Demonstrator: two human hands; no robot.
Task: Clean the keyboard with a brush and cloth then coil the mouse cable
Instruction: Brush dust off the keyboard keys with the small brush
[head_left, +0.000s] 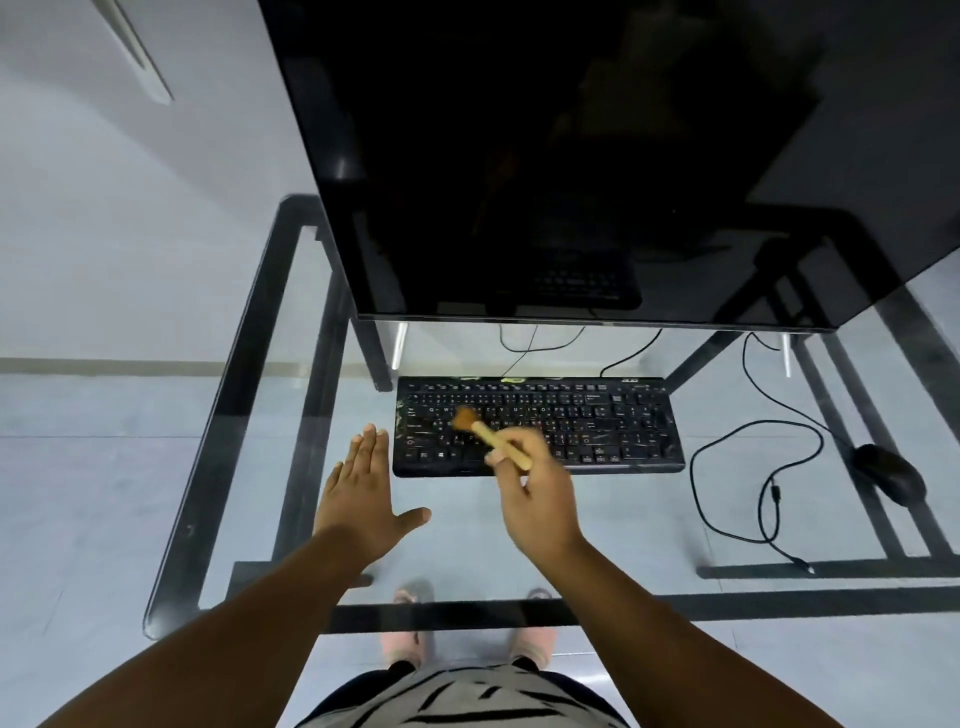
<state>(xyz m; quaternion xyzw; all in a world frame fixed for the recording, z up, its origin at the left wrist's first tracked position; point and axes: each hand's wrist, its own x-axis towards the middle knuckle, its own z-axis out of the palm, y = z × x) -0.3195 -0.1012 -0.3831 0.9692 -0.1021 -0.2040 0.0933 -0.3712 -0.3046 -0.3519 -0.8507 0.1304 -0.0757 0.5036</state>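
A black keyboard (597, 423) lies on the glass desk under the monitor, with pale specks across its keys. My right hand (537, 488) grips a small wooden-handled brush (485, 431) whose orange bristles rest on the keyboard's left half. My left hand (363, 486) lies flat and spread on the glass just left of the keyboard, fingers near its left edge. A black mouse (891, 472) sits at the right. Its cable (727, 499) loops loosely over the glass between keyboard and mouse. No cloth is visible.
A large dark monitor (571, 156) hangs over the desk's far half. The glass desk (249, 415) has a black frame, and its front edge runs near my body. Other cables trail behind the keyboard. My feet show through the glass below.
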